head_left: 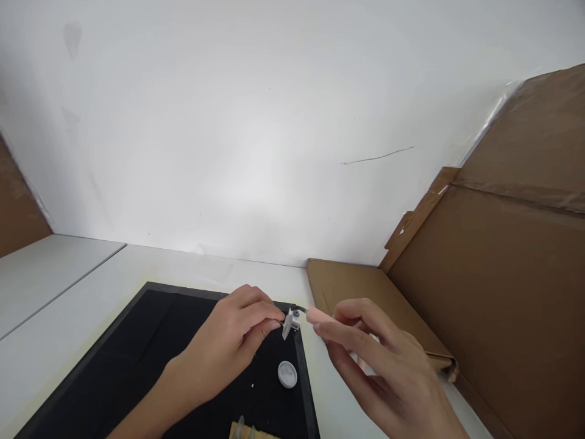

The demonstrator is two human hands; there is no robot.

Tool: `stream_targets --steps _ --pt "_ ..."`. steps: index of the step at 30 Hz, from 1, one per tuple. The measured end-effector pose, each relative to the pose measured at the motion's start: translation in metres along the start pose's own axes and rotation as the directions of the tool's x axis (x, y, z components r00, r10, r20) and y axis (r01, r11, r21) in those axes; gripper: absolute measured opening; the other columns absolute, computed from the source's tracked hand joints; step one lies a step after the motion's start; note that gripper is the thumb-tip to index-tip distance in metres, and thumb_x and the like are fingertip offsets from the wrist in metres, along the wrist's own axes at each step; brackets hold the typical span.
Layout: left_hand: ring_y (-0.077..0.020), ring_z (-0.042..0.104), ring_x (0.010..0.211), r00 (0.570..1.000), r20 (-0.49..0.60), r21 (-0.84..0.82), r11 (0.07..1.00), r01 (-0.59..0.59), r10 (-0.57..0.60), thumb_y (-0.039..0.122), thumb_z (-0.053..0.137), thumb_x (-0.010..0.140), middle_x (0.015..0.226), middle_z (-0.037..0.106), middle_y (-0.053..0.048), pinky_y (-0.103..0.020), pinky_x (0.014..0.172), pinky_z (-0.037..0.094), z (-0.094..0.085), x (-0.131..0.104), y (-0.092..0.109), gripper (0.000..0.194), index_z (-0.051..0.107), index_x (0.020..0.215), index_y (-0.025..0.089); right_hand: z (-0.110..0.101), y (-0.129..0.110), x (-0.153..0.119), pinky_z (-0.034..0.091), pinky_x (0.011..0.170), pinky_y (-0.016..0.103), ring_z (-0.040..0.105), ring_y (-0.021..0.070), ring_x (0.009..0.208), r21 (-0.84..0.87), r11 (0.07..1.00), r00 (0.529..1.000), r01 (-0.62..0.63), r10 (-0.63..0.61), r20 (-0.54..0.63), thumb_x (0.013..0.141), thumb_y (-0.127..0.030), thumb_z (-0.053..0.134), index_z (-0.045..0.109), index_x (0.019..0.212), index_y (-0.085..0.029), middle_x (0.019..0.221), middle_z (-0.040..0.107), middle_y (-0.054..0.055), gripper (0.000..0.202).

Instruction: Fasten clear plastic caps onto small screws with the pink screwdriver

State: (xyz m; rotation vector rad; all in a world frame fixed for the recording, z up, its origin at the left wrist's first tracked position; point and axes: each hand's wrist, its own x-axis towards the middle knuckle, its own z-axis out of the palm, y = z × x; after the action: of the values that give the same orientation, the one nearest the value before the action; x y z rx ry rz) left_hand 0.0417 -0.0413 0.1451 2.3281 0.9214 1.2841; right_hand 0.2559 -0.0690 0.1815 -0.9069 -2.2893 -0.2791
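My left hand (240, 329) is closed in a pinch on the thin dark stem of a small white piece (295, 323), which has a translucent flap (287, 325) on its near side. In my right hand (379, 360) is a slim pink-handled tool (320, 316), held between thumb and fingers. Its dark, narrow tip (299, 309) points left at the top of the white piece; whether they touch I cannot tell. Below the hands, a small round white dish (287, 374) sits on the black mat (150, 347).
A yellow block (258, 435) with greyish pointed pieces on it shows at the bottom edge. Flat cardboard (347, 286) lies on the white table (196, 259) at right, beside a tall brown cardboard panel (512, 274). A white wall (256, 134) rises behind.
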Motion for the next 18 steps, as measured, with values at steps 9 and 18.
stream_targets --steps 9,18 --pt "-0.0141 0.057 0.08 1.0 0.015 0.08 0.997 0.003 -0.005 0.009 0.049 0.091 0.085 0.064 -0.002 -0.026 0.071 0.046 -0.002 0.005 0.001 0.016 0.063 0.089 0.017 -0.011 -0.004 0.003 0.039 0.048 0.024 0.054 0.0123 0.059 0.045 0.996 0.981 0.072 -0.078 0.177 0.085 -0.002 0.043 0.055 0.106 -0.025 0.078 0.053 0.001 0.034" --pt "-0.0151 0.056 0.081 0.994 0.098 0.097 0.994 -0.056 0.047 0.011 0.045 0.094 0.086 0.064 -0.002 -0.027 0.071 0.046 -0.001 0.001 0.005 0.018 0.062 0.092 0.018 -0.003 0.002 0.003 0.036 0.046 0.022 0.047 0.0107 0.057 -0.006 1.0 0.995 0.005 -0.004 0.103 0.09 -0.005 0.043 0.054 0.109 -0.022 0.081 0.051 0.002 0.028"
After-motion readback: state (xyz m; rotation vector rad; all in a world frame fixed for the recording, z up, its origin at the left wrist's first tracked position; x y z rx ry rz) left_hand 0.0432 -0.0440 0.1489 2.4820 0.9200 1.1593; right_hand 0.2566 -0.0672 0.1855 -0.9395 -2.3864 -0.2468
